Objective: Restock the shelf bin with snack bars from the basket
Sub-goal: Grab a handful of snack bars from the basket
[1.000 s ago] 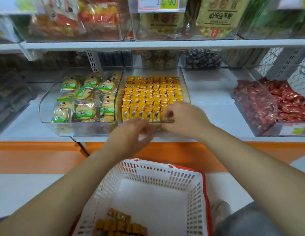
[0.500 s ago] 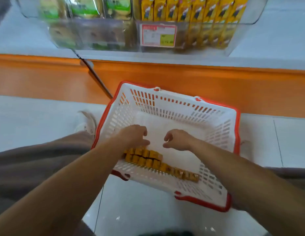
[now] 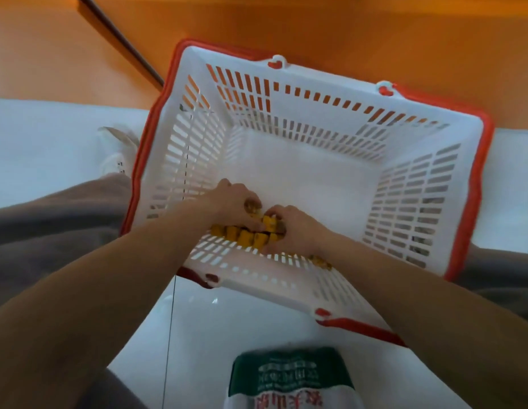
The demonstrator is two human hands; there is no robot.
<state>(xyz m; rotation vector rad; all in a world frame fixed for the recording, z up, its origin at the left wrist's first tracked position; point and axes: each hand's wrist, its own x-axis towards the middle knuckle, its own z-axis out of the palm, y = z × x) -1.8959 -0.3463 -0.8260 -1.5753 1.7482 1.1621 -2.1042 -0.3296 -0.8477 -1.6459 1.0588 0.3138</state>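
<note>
- Snack bars: yellow-wrapped, packed side by side in a short row on the floor of the basket, against its near wall and directly under both hands. A few more lie beneath the right forearm, just behind the right hand.
- Left hand: knuckles up, fingers curled down over the left end of the row, grasping the snack bars there.
- Right hand: touching the left hand at the fingertips, with fingers and thumb closed round the right end of the row. One bar is lifted slightly above the others between the two hands.
- Basket: white slotted plastic with a red rim. It surrounds both hands, and its far and right walls stand well apart from them.
- Floor: pale tile, under the basket and on either side of the forearms.
- Orange panel: beyond the basket, well ahead of the hands, crossed by a dark strip running diagonally, ahead and to the left of the left hand.
- Shoe: white, just outside the basket wall, to the left of the left hand, above grey trouser legs.
- Garment: green and white with printed characters, well behind the hands, between the forearms.
</note>
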